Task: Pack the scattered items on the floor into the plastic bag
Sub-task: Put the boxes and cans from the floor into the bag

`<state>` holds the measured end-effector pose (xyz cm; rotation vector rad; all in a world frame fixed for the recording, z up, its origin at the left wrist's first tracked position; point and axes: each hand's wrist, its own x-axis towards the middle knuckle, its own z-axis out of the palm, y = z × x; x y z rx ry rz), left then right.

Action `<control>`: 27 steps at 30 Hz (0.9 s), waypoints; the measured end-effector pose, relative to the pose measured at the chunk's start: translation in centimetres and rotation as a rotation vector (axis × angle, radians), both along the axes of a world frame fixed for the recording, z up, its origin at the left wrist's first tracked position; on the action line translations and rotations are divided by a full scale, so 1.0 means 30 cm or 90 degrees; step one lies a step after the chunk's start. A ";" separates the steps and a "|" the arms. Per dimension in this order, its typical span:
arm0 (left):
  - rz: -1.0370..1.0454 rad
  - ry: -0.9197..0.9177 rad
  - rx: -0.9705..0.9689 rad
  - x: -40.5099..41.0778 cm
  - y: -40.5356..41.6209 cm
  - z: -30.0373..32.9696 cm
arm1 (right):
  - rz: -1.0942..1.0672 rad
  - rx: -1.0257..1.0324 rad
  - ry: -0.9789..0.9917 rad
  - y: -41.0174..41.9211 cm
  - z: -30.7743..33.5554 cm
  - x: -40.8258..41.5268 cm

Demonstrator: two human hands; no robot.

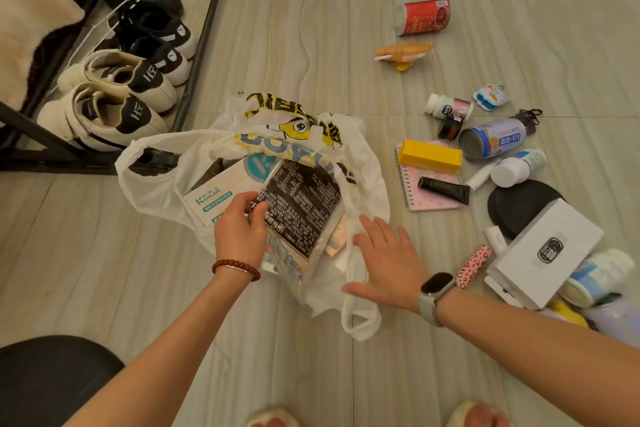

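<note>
Pinching a flat black printed packet [300, 204] into the white plastic bag [363, 163] beside a white box [221, 192], the left hand [239, 232] closes while the right hand [388, 263] hovers open, with most items, like the yellow box [429, 156] at the frame's right, unpacked.

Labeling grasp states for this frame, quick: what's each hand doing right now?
Left hand: closed, fingers gripping the black packet at the mouth of the plastic bag.
Right hand: open, fingers spread, holding nothing, over the bag's edge.
</note>
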<state>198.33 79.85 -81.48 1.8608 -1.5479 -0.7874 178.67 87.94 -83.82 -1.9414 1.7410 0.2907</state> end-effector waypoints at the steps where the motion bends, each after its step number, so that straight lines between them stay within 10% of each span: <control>1: 0.001 -0.007 0.004 -0.004 0.006 0.000 | 0.053 0.004 0.016 0.030 -0.025 -0.010; 7: 0.066 0.037 0.044 -0.037 0.018 -0.015 | 0.133 0.038 0.077 0.079 -0.078 -0.123; 14: 0.120 0.135 0.046 -0.153 -0.050 -0.027 | -0.151 0.067 -0.062 -0.061 -0.033 -0.172; 21: -0.297 -0.408 -0.041 -0.086 0.044 -0.078 | -0.153 0.047 -0.037 -0.053 -0.043 -0.109; 27: -0.413 -0.613 0.081 -0.081 0.019 -0.102 | -0.020 0.050 0.067 0.016 -0.071 -0.104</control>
